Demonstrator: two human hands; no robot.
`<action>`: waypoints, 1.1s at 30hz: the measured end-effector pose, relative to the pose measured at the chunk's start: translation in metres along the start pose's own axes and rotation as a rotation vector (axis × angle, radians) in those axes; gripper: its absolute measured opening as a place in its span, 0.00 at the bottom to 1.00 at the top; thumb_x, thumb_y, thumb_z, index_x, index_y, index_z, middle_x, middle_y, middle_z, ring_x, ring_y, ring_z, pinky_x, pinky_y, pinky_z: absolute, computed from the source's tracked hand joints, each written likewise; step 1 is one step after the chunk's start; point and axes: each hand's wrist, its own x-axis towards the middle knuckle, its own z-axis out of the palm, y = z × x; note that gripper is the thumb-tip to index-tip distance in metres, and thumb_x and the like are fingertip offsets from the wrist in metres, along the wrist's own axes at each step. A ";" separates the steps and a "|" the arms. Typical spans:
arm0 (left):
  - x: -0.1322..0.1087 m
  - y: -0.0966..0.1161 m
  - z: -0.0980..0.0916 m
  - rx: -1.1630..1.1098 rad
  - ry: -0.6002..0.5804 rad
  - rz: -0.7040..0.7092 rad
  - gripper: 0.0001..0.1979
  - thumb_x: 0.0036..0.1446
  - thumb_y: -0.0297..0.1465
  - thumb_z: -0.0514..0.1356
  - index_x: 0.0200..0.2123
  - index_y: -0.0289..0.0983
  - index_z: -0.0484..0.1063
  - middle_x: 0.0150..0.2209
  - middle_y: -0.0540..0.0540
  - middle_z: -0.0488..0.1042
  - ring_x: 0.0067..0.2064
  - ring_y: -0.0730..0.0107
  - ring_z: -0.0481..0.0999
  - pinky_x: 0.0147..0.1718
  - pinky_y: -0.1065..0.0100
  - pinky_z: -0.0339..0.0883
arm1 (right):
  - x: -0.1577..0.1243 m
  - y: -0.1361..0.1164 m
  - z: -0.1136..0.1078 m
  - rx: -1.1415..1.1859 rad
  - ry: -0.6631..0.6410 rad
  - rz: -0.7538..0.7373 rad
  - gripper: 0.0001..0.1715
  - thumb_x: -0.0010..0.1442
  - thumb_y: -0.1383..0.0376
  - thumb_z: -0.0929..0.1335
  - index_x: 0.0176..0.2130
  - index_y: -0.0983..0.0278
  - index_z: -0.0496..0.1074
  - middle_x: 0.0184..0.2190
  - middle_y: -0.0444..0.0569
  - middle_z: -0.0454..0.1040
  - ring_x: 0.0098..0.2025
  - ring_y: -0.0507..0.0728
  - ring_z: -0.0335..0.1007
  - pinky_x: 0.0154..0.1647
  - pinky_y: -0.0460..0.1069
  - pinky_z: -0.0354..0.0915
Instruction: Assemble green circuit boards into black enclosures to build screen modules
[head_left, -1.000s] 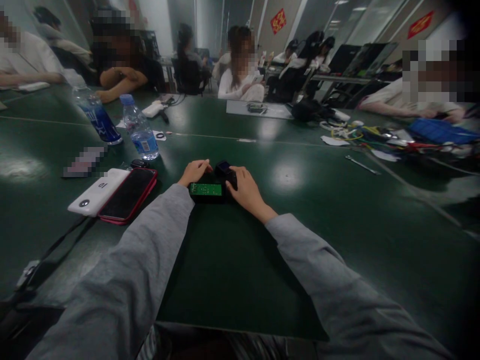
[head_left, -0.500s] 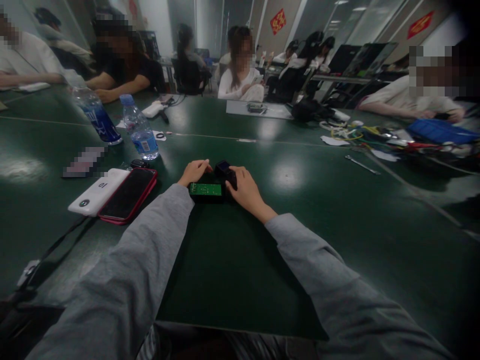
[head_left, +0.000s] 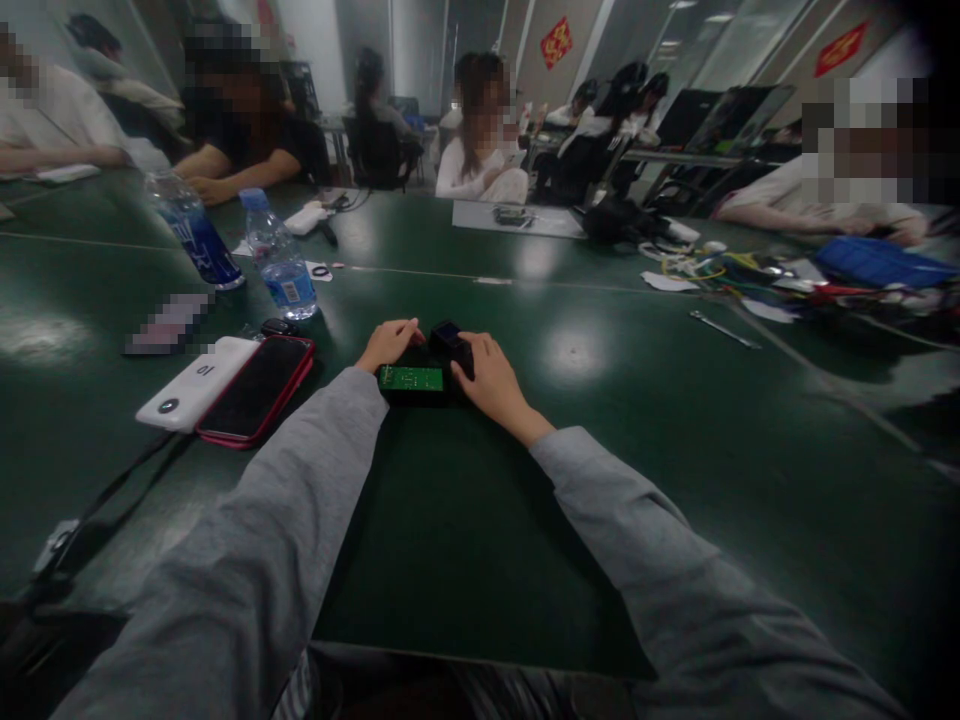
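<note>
A green circuit board (head_left: pixel 412 379) sits in a black case on the dark green table, straight in front of me. My left hand (head_left: pixel 388 344) rests just behind its left end, fingers loosely stretched, with nothing seen in them. Right of the board, my right hand (head_left: pixel 491 378) is closed around the right side of a black device (head_left: pixel 448 335) with a small dark screen. The thumb lies on the near side and the fingers over the top; part of the device is hidden under them.
On the left lie a red-cased phone (head_left: pixel 259 388) and a white power bank (head_left: pixel 191 385). A water bottle (head_left: pixel 289 285) and a blue-labelled bottle (head_left: pixel 199 235) stand beyond. A wrench (head_left: pixel 724 329) and tangled cables (head_left: pixel 750 270) lie to the right. Several people sit around.
</note>
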 end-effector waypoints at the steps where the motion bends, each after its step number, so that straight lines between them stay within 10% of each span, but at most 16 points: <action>1: 0.000 0.000 0.000 -0.002 0.002 -0.002 0.27 0.64 0.46 0.45 0.32 0.36 0.78 0.33 0.45 0.80 0.36 0.66 0.77 0.40 0.67 0.68 | 0.000 0.000 0.000 0.001 0.001 0.001 0.26 0.62 0.64 0.64 0.58 0.65 0.60 0.52 0.58 0.65 0.53 0.65 0.63 0.53 0.62 0.66; 33: -0.001 0.001 -0.001 0.016 0.000 -0.002 0.27 0.64 0.45 0.45 0.32 0.36 0.79 0.33 0.44 0.80 0.36 0.65 0.77 0.41 0.65 0.68 | 0.000 0.000 -0.001 0.018 -0.013 0.023 0.26 0.61 0.64 0.64 0.58 0.65 0.60 0.52 0.58 0.65 0.53 0.65 0.63 0.53 0.63 0.67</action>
